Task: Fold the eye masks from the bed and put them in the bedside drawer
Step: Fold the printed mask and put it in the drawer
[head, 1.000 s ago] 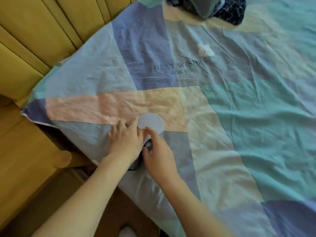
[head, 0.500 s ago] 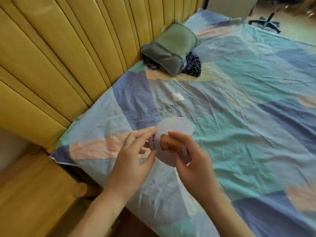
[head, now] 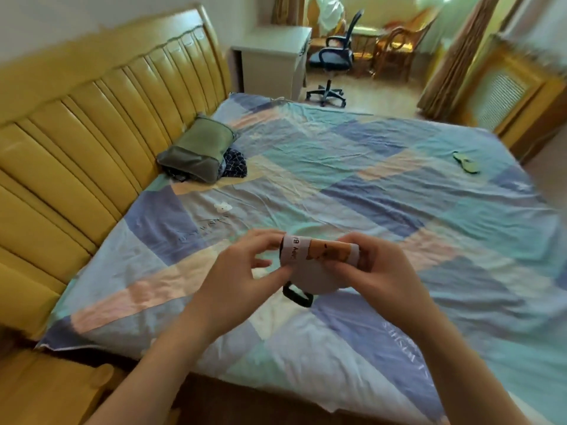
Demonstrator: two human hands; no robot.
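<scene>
Folding step in hand. Left hand (head: 242, 268) and right hand (head: 377, 268) each pinch an end of the mask (head: 319, 259), held above the bed (head: 368, 185); strap (head: 296, 294) dangles below. Likely next: finish the fold, tuck strap. Drawer not in view. Second mask (head: 465, 162) lies far right.

Between the left hand (head: 242, 271) and right hand (head: 380, 271), the eye mask (head: 319, 262) looks like soft matt cloth, pale lilac, with a printed brown bear and black lettering; its black strap (head: 297, 294) beneath the hands looks elastic. Under and beyond the hands, the bed sheet (head: 368, 194) is thin, matt, creased cotton-like fabric in pastel patches. To the left of the hands, the headboard (head: 76, 142) shows glossy, smooth yellow padded panels, leather-like, framed in polished wood. Beyond the left hand, the olive pillow (head: 196, 148) has a slight sheen.
</scene>
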